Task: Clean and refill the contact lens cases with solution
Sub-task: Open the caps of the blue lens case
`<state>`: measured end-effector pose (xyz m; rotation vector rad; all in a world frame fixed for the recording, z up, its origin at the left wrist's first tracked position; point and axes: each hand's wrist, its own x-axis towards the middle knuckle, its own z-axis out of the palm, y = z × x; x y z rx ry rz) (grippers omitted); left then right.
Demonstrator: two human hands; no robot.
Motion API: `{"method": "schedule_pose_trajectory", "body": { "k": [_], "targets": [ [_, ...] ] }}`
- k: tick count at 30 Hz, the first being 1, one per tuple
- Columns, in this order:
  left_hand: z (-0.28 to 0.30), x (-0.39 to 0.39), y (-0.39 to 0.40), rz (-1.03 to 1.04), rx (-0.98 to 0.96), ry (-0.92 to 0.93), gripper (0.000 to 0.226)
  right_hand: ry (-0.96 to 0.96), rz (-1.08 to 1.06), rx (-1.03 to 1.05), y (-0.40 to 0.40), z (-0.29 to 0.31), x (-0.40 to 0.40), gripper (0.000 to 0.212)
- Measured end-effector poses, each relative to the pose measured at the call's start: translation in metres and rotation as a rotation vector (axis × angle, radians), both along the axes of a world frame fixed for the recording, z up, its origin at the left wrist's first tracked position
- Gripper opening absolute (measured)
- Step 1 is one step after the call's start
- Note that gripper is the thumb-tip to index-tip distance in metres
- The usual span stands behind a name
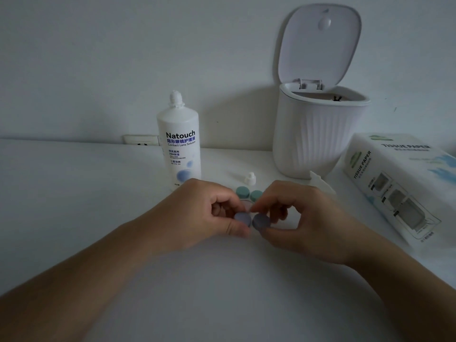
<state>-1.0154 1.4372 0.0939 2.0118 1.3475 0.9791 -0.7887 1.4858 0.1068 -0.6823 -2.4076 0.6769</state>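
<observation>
Two purple caps (251,220), two green caps (249,193) and one solution bottle (179,141) are showing, the green pair sitting just beyond the fingertips. One bin (315,134) and one tissue box (399,183) are standing farther off. The left hand (209,211) and right hand (293,213) are each curling closed, pinching one purple cap.

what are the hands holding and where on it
A purple lens case: the left hand pinches its left cap, the right hand its right cap.
</observation>
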Motion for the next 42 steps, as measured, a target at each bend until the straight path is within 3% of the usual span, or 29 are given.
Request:
{"method": "schedule_pose_trajectory", "body": {
  "k": [2, 8, 12, 18, 23, 31, 36, 42],
  "targets": [
    [0.0002, -0.0002, 0.0003, 0.012, 0.002, 0.002, 0.029, -0.009, 0.042, 0.006, 0.0009, 0.0006, 0.0012, 0.039],
    [0.0000, 0.0008, -0.0001, 0.027, 0.002, -0.013, 0.023, 0.002, -0.046, 0.066, 0.0020, -0.0025, -0.0003, 0.017],
    [0.0003, 0.0019, -0.0004, 0.038, -0.001, -0.004, 0.017, -0.011, 0.008, 0.094, 0.0016, -0.0005, 0.0017, 0.036],
    [0.0022, 0.0033, -0.0019, 0.032, 0.009, -0.036, 0.019, -0.039, -0.032, 0.144, 0.0030, -0.0015, -0.0011, 0.025],
    [0.0014, 0.0027, -0.0009, 0.055, 0.010, -0.023, 0.026, -0.008, 0.015, 0.083, 0.0024, -0.0008, 0.0017, 0.045],
    [0.0021, 0.0028, -0.0007, 0.057, -0.010, -0.031, 0.021, 0.006, -0.023, 0.127, 0.0044, -0.0040, -0.0025, 0.021],
    [0.0017, 0.0023, -0.0003, 0.080, -0.011, -0.027, 0.024, 0.027, 0.028, 0.019, 0.0038, -0.0027, 0.0006, 0.041],
    [0.0026, 0.0018, -0.0005, 0.067, -0.007, -0.038, 0.026, 0.007, -0.019, 0.093, 0.0062, -0.0062, -0.0026, 0.026]
  ]
}}
